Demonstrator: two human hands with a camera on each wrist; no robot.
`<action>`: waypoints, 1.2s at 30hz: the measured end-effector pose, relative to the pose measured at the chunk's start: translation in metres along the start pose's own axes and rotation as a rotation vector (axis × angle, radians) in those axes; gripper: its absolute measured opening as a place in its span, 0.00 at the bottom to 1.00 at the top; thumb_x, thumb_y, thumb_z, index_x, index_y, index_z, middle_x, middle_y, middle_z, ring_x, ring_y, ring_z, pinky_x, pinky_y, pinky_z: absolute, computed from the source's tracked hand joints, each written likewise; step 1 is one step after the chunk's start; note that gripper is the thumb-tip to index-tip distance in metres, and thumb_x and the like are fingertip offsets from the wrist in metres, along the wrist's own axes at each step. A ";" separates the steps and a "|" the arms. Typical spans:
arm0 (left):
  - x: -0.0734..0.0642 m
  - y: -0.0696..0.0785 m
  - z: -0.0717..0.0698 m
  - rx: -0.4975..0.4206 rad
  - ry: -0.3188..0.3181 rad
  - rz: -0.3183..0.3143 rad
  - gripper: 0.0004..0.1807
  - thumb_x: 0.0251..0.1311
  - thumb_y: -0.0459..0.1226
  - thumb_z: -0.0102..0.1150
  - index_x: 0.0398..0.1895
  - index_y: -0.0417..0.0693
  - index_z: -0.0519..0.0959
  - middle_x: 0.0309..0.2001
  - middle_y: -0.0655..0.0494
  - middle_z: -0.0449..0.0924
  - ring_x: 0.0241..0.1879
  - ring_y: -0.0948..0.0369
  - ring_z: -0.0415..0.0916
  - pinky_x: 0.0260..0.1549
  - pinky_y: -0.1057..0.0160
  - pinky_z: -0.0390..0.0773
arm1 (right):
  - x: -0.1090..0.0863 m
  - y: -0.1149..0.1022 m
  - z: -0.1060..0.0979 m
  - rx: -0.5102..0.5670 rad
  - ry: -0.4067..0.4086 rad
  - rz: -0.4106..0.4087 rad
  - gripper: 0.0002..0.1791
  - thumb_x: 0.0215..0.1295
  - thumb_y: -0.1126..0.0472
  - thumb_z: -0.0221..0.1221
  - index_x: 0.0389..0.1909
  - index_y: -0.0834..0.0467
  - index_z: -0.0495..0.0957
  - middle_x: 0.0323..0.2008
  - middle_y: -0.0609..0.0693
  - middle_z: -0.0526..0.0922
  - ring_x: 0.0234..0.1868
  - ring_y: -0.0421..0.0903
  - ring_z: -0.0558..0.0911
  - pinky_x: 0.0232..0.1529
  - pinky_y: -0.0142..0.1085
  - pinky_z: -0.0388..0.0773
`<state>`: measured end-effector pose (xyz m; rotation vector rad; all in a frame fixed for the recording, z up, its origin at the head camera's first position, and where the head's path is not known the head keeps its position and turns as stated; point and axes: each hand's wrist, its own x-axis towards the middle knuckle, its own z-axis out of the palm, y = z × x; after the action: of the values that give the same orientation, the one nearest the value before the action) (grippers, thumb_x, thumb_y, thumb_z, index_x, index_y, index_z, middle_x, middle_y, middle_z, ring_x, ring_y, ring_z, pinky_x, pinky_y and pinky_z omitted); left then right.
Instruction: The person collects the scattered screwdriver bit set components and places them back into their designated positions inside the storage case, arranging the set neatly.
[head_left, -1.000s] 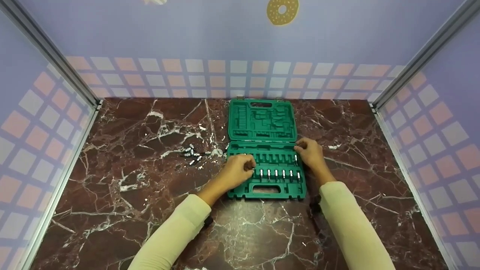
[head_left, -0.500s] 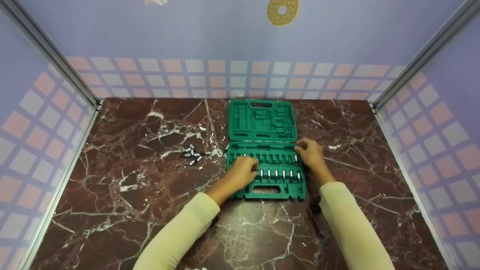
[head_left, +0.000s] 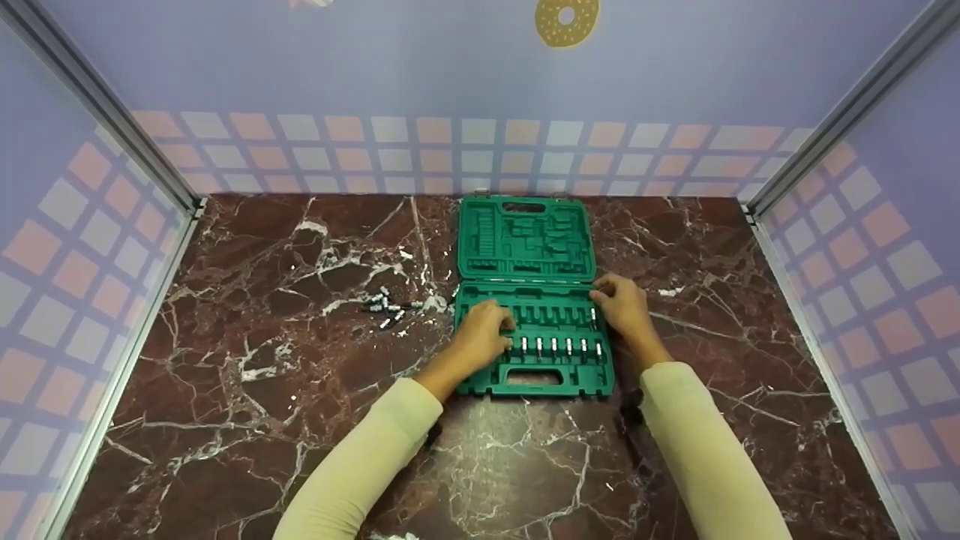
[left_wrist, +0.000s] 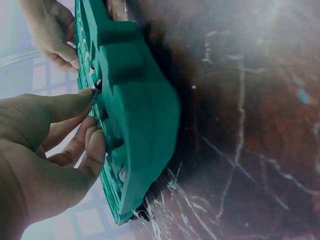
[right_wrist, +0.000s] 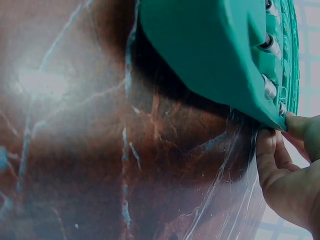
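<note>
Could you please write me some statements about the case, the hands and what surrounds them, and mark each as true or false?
1. The green case stands open. True.
2. The right hand touches the case's right edge. True.
3. The loose metal pieces lie to the right of the case. False: in the head view they lie to its left, on the table.
4. The left hand lies flat on the table. False: it is at the left part of the case.
5. A doughnut picture shows on the back wall. True.
</note>
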<state>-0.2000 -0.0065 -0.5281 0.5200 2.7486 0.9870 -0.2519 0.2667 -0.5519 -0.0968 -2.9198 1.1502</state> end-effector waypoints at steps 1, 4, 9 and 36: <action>0.001 0.000 -0.001 0.001 0.004 -0.003 0.09 0.58 0.31 0.74 0.42 0.39 0.87 0.43 0.45 0.82 0.47 0.49 0.80 0.48 0.52 0.83 | 0.000 0.000 0.000 0.001 0.001 -0.003 0.11 0.73 0.63 0.61 0.51 0.65 0.82 0.45 0.67 0.87 0.46 0.65 0.84 0.56 0.60 0.77; 0.006 0.001 -0.003 -0.022 0.003 -0.022 0.10 0.55 0.29 0.76 0.41 0.38 0.88 0.43 0.44 0.85 0.47 0.49 0.82 0.49 0.52 0.83 | 0.001 0.000 -0.001 0.004 0.003 -0.009 0.11 0.73 0.64 0.61 0.51 0.66 0.82 0.45 0.68 0.86 0.47 0.66 0.84 0.65 0.65 0.69; 0.013 0.002 -0.005 -0.080 -0.016 -0.087 0.11 0.52 0.28 0.77 0.40 0.40 0.89 0.42 0.46 0.89 0.47 0.49 0.84 0.49 0.51 0.85 | 0.002 0.000 -0.001 0.005 0.012 -0.012 0.11 0.72 0.64 0.61 0.50 0.66 0.82 0.45 0.68 0.87 0.47 0.66 0.84 0.70 0.67 0.62; 0.006 -0.019 -0.020 -0.241 0.191 -0.029 0.12 0.56 0.28 0.74 0.43 0.36 0.85 0.41 0.44 0.83 0.41 0.50 0.81 0.44 0.52 0.83 | 0.000 0.001 0.000 0.012 -0.013 -0.001 0.12 0.75 0.62 0.60 0.52 0.64 0.82 0.46 0.66 0.86 0.46 0.63 0.84 0.49 0.56 0.80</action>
<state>-0.2159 -0.0301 -0.5253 0.3623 2.7324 1.4028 -0.2516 0.2673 -0.5526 -0.0886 -2.9239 1.1725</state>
